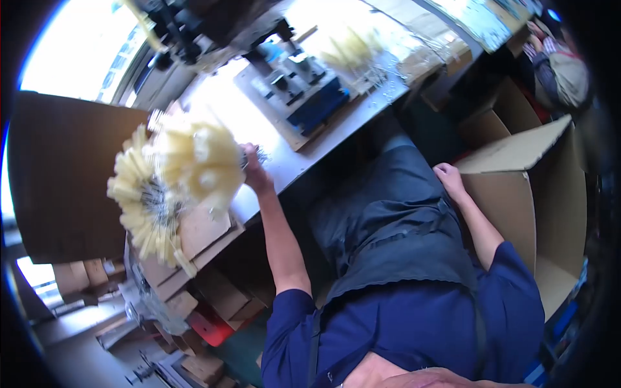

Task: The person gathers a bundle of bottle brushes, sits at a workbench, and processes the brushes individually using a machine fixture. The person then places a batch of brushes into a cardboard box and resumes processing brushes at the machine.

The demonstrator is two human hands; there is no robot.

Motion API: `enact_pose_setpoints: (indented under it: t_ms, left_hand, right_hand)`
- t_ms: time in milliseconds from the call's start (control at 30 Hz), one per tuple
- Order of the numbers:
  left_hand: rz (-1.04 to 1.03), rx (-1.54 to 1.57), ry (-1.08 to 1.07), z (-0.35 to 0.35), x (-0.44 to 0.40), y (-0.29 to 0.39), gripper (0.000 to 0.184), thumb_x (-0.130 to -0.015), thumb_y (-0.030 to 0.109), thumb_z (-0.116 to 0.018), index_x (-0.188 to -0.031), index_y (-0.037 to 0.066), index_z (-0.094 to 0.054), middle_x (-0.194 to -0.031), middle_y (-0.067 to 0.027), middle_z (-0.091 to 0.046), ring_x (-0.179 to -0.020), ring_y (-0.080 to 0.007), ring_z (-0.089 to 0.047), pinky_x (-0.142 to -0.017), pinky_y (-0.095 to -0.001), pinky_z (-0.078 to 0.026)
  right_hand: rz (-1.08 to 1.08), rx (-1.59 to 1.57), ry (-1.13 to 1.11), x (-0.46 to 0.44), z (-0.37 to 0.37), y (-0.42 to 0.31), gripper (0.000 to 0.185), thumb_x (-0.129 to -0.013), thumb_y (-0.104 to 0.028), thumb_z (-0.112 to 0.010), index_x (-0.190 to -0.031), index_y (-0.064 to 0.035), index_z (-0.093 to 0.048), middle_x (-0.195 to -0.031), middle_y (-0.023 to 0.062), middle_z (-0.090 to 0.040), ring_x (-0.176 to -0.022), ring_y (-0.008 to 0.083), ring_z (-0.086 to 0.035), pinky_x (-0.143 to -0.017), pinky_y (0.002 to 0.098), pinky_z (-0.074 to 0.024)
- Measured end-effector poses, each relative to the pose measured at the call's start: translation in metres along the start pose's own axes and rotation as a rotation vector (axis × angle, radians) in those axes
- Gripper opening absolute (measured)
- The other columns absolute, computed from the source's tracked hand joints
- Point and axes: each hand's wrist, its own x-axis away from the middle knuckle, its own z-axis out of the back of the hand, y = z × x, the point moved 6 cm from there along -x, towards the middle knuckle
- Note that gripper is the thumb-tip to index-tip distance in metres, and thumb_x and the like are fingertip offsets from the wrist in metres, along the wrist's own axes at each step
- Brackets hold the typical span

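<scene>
My left hand [259, 176] is closed at the right side of a blurred bundle of pale yellow strips [200, 158]; the bundle hides part of its fingers. Another fanned bundle of pale yellow strips [139, 194], with thin metal wires at its centre, lies against it on the left. Small dark metal bits [261, 155] show on the table just beyond this hand. My right hand [447, 179] has its fingers curled in and rests by my thigh, beside the cardboard box flap [495, 155]; nothing shows in it.
A machine fixture with a blue base [317, 107] stands on the white table [226, 97]. Another yellow bundle [349, 48] lies behind it among loose metal pieces. A large cardboard panel [71, 174] stands left. An open cardboard box [556, 213] is at right. Another person [563, 71] sits far right.
</scene>
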Motion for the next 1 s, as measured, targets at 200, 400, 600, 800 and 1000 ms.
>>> enact_pose_setpoints:
  t_ms: [200,400,600,800,1000]
  left_hand:
    - [-0.068,-0.352,-0.169,0.026,-0.009,-0.021,0.011,-0.089,0.005,-0.06,-0.097,-0.002,-0.059,-0.091,-0.0077,-0.062,-0.079,-0.0176,-0.061,-0.073,-0.0328,-0.056]
    - [0.057,0.049,0.08,0.017,0.004,-0.005,0.021,-0.083,0.005,-0.068,-0.102,0.0,-0.061,-0.096,-0.0079,-0.063,-0.08,-0.018,-0.062,-0.069,-0.0332,-0.057]
    - [0.284,0.055,0.058,0.027,0.008,-0.012,0.027,-0.085,0.008,-0.07,-0.11,0.004,-0.061,-0.095,-0.0049,-0.061,-0.082,-0.0171,-0.061,-0.079,-0.0325,-0.054]
    - [0.499,0.199,0.014,0.036,0.007,-0.024,0.027,-0.091,0.01,-0.067,-0.116,0.003,-0.062,-0.091,-0.0018,-0.062,-0.082,-0.013,-0.059,-0.086,-0.034,-0.052]
    - [0.42,0.091,0.045,0.033,0.008,-0.024,0.035,-0.09,0.008,-0.066,-0.124,0.002,-0.061,-0.086,-0.0055,-0.062,-0.081,-0.0172,-0.064,-0.077,-0.0343,-0.055]
  right_hand:
    - [-0.38,0.304,-0.039,0.029,-0.022,0.077,0.044,-0.085,-0.04,-0.071,-0.103,-0.0007,-0.075,-0.108,0.0197,-0.074,-0.101,0.0307,-0.072,-0.088,0.0388,-0.0541]
    - [-0.762,0.111,-0.253,0.065,-0.053,0.234,0.046,-0.088,-0.045,-0.07,-0.1,-0.0011,-0.077,-0.105,0.017,-0.075,-0.097,0.0299,-0.073,-0.085,0.0401,-0.0552]
    - [-0.811,0.087,-0.319,0.08,-0.061,0.236,0.045,-0.089,-0.043,-0.071,-0.1,-0.0005,-0.077,-0.104,0.0163,-0.076,-0.095,0.0282,-0.073,-0.084,0.0388,-0.0553]
    - [-0.821,0.107,-0.358,0.081,-0.067,0.224,0.043,-0.09,-0.041,-0.071,-0.1,0.0001,-0.077,-0.103,0.0156,-0.076,-0.093,0.0265,-0.073,-0.083,0.0375,-0.0553]
    - [-0.683,0.15,-0.358,0.053,-0.064,0.251,0.041,-0.091,-0.039,-0.071,-0.1,0.0006,-0.077,-0.101,0.015,-0.076,-0.091,0.0248,-0.073,-0.082,0.0362,-0.0553]
